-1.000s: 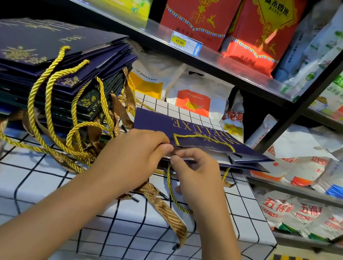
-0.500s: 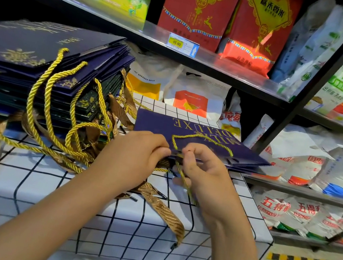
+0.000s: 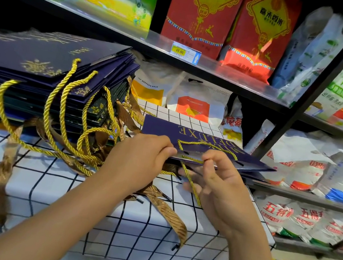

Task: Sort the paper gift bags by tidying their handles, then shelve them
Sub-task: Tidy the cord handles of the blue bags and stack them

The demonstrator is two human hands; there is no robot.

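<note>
At the left of the frame the stack of navy gift bags (image 3: 45,71) runs off the edge, its gold print blurred; twisted gold cords (image 3: 55,109) and flat bronze ribbons (image 3: 1,173) spill onto the checked cloth (image 3: 41,187). At centre, the left hand (image 3: 137,160) pinches the near edge of a flat navy bag (image 3: 198,139). The right hand (image 3: 221,191) curls round that bag's gold rope handle (image 3: 189,179), fingertips partly hidden. Glossy rice sacks (image 3: 319,172) fill the right.
</note>
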